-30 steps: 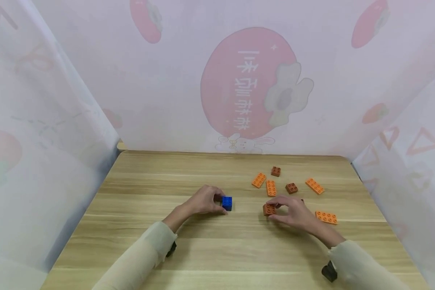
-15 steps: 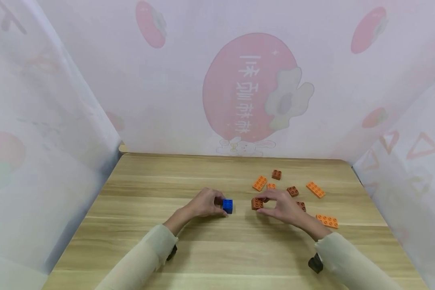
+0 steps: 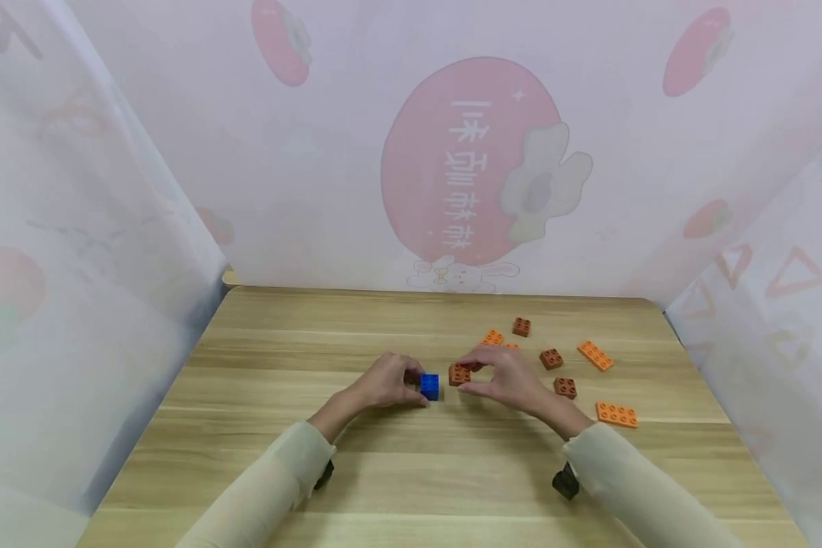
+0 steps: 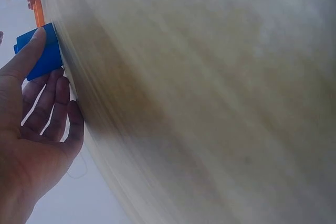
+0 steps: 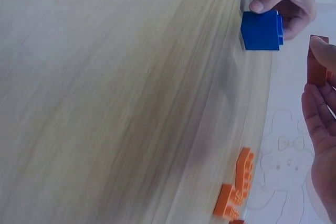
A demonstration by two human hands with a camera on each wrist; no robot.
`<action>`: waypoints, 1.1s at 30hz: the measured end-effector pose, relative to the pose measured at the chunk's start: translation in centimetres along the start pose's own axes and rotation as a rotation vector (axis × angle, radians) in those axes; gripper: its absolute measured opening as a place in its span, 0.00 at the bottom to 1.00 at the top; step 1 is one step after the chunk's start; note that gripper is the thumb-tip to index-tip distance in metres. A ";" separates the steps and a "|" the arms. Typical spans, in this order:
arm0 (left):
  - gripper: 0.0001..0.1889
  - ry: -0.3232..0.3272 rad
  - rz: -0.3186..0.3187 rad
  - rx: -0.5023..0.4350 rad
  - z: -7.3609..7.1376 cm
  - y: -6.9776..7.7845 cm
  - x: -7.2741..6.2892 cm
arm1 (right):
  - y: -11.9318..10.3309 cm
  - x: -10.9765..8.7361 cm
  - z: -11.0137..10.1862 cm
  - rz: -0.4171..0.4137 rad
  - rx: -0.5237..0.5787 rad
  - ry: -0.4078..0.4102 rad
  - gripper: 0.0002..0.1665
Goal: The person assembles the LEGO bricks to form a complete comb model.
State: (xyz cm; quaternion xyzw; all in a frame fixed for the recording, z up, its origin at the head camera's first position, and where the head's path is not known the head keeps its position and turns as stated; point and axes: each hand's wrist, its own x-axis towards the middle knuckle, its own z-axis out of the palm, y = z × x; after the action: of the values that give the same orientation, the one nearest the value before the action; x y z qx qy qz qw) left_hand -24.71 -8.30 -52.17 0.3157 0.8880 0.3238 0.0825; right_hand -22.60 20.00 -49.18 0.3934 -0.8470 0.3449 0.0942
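Note:
My left hand (image 3: 387, 380) pinches a blue toy building brick (image 3: 429, 387) between thumb and fingers, near the middle of the table. The left wrist view shows my thumb across one side of the blue brick (image 4: 48, 60), which sits at the tabletop. A reddish-brown studded brick (image 3: 460, 374) is pinched in the fingertips of my right hand (image 3: 510, 380), just right of the blue one, with a small gap between them. From the right wrist, the brown brick (image 5: 316, 69) appears raised off the table, studs facing up and away from the wood.
Several loose bricks lie right of centre: brown ones (image 3: 521, 326), (image 3: 551, 358) and an orange eight-stud brick (image 3: 594, 355), with another orange brick (image 3: 616, 414) nearer the right forearm. My right hand partly covers orange bricks (image 3: 493, 337) behind it. A printed curtain (image 3: 315, 190) borders the table (image 3: 281, 327).
My right hand has carried the brown brick leftward, close to the blue brick. Another brown brick on the table has come into view behind it. My left hand has stayed in place.

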 end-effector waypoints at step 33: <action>0.16 -0.007 0.003 -0.030 -0.1 0.0 0.1 | -0.4 2.7 4.2 0.084 0.037 -0.074 0.21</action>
State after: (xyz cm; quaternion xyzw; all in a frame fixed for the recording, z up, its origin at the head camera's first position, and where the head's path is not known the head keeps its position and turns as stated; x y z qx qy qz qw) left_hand -24.83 -8.27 -52.12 0.3170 0.8823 0.3363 0.0898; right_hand -23.67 15.39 -50.93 0.3717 -0.8591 0.3495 0.0411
